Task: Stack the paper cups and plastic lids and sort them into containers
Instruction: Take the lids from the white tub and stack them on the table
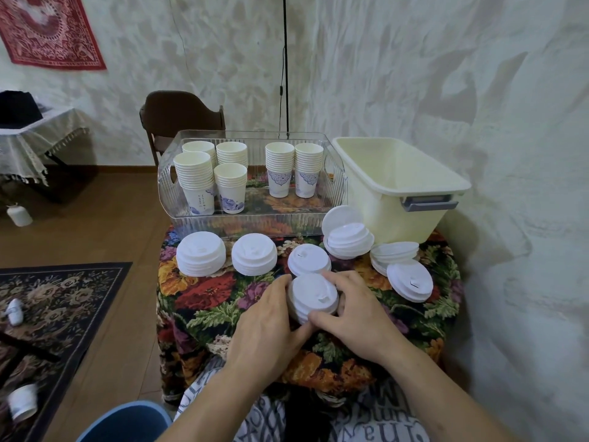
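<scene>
Both forearms are reaching in from the bottom edge, and the left hand (271,317) and right hand (353,311) are cupping a short stack of white plastic lids (312,298) between them on the floral tablecloth (204,301). Fingers of the left hand are curling against the stack's left side, its thumb lying under the near edge; fingers of the right hand are spreading round the right side, with one fingertip lying at the far rim and the thumb meeting the left thumb at the near rim. Just beyond the fingertips another lid stack (308,260) is sitting, almost touching the held one. Farther to the left of the left hand's fingers two taller lid stacks (200,253) (254,253) are standing side by side. Beyond and to the right of the right hand's fingers a tilted lid pile (349,239) is leaning near the cream plastic tub (398,189), and two more lid piles (409,280) are overlapping at the cloth's right edge. Well beyond all the fingertips a clear ribbed tray (251,215) is holding six stacks of paper cups (194,180), four grouped left and two standing right.
</scene>
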